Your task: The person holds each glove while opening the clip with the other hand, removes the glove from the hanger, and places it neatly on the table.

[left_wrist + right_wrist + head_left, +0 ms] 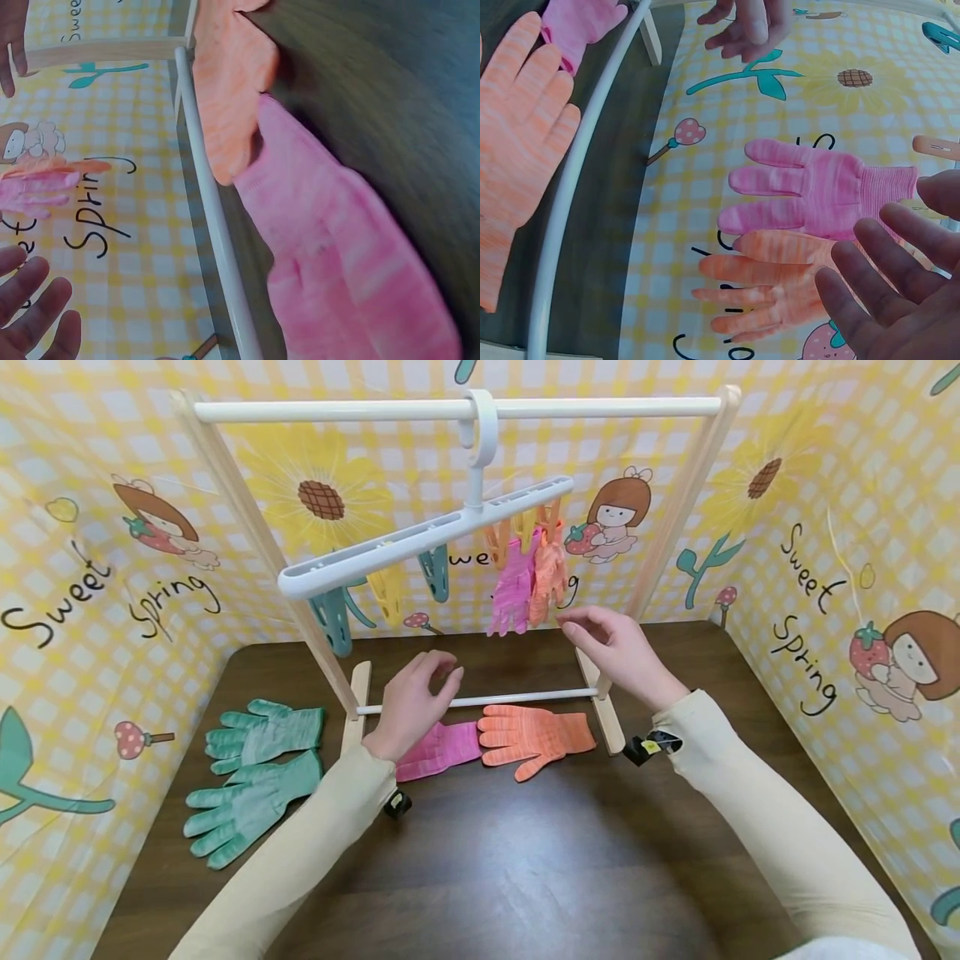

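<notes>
My right hand (618, 652), fingers relaxed and holding nothing, is beside a hanging orange glove (549, 572). In the right wrist view its fingertips overlap that glove's cuff end. A pink glove (513, 587) hangs next to the orange one, both from clothespins on the grey hanger (375, 545). My left hand (420, 697) is raised with loosely bent, empty fingers. Under it in the head view, partly hidden, lies a second pink glove (442, 750) on the table. Its tip meets another orange glove (536, 739) lying flat.
Two green gloves (266, 735) lie at the table's left. Teal clothespins (332, 622) and a yellow clothespin (386, 593) hang bare from the hanger's near end. A wooden-sided rack with a white top bar (600, 407) carries the hanger; its lower rod (517, 697) crosses behind the flat gloves.
</notes>
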`<state>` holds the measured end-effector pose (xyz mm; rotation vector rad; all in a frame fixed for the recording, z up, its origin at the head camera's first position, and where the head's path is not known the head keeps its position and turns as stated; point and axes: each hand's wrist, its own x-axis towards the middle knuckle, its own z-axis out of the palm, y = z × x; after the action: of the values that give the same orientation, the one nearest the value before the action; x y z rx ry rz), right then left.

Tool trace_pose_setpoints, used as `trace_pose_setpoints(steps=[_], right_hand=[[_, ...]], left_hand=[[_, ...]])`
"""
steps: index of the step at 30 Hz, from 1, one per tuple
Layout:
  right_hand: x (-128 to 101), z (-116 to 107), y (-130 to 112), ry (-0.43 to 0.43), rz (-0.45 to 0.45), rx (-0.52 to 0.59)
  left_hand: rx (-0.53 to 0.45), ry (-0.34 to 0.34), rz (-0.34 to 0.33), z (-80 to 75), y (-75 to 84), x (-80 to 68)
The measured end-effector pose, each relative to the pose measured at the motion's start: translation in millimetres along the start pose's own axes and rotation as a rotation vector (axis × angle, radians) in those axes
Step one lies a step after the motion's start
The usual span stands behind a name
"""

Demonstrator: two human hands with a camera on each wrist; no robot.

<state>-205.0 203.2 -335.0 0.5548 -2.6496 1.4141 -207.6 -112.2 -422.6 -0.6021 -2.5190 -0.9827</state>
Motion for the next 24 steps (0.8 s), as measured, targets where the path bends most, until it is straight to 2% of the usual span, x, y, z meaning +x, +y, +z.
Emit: trace_pose_setpoints(steps=[12,17,24], right_hand=[[23.5,2.3,-14.8,0.009,-0.050,-0.059],[34.1,-0.5,-18.6,0.009,-0.058,-0.082],[47.4,-6.5,-23.4,0.048,-0.072,-0.100]], left_hand=[[-0.130,0.012,-0.066,9.6,8.7,36.4],[-0.238,0.036,-0.063,15.3,9.6,53.6],[-0.408,0.023,-0.086,22.9,16.5,72.4]])
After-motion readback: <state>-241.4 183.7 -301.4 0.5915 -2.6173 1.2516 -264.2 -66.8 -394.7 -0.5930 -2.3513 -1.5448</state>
